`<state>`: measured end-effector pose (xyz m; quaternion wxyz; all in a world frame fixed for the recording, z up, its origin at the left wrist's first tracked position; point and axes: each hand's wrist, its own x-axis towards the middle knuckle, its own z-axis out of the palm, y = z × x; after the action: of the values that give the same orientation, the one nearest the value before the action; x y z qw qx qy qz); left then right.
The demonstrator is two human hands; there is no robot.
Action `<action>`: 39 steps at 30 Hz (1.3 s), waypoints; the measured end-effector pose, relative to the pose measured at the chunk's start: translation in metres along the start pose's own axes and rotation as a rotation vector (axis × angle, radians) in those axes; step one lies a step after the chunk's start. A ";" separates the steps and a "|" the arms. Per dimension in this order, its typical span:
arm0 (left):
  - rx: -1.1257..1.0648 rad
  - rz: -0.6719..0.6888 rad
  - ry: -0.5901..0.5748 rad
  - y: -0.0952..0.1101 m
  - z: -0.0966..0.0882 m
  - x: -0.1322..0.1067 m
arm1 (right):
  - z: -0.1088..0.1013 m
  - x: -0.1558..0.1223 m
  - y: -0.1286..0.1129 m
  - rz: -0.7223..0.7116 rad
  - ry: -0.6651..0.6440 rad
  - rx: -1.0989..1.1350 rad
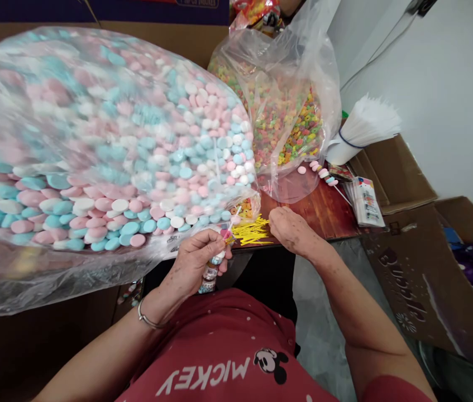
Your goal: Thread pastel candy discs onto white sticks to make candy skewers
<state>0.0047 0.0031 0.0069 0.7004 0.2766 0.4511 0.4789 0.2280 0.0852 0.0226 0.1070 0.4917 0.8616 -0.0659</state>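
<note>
While the left hand [199, 258] pinches its upper end between thumb and fingers, a slim clear-wrapped packet [210, 272] of sweets hangs down in front of the person's lap, just off the near edge of the worktop [337, 215]. Gripping it at the top seems meant to keep the wrapper gathered and its contents in line. The right hand [290, 228] is curled beside the yellow strips [251, 230]; its fingertips are hidden, so I cannot tell whether it pinches one. Those strips lie loose between the hands, probably so that either can reach them.

Just behind the strips sit some ring sweets [245, 208]. A big clear bag [135, 139] of pink, white and blue sweets fills the left side, and a second bag [286, 123] of small coloured rings stands behind, both likely kept near as supplies. Farther right, a threaded stick of sweets [323, 173] lies near a white cup [342, 148], which appears to keep its bundle of white sticks [368, 117] together. Flat packets [366, 201] are stacked by the worktop's right end, near a cardboard box [412, 279].
</note>
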 end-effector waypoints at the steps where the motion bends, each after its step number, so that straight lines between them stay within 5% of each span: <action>1: -0.006 0.006 0.006 0.001 0.000 0.000 | 0.000 -0.002 0.002 -0.012 0.026 0.027; 7: -0.004 0.031 0.004 0.002 0.000 0.000 | 0.010 -0.006 -0.006 -0.356 0.151 0.187; 10: 0.000 0.016 0.001 0.001 0.000 -0.001 | 0.018 -0.002 -0.014 -0.418 0.144 0.141; 21: -0.051 0.017 0.006 0.000 -0.004 -0.001 | 0.007 -0.002 -0.011 -0.206 0.012 0.164; 32: -0.133 0.038 -0.151 -0.004 0.021 0.010 | 0.023 0.001 -0.020 -0.202 0.515 0.732; 39: -0.117 0.014 -0.151 -0.005 0.025 0.018 | 0.031 0.008 -0.018 -0.176 0.484 0.628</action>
<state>0.0319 0.0185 0.0074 0.7442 0.2734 0.3664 0.4871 0.2120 0.0760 -0.0096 -0.2602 0.4260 0.8388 -0.2173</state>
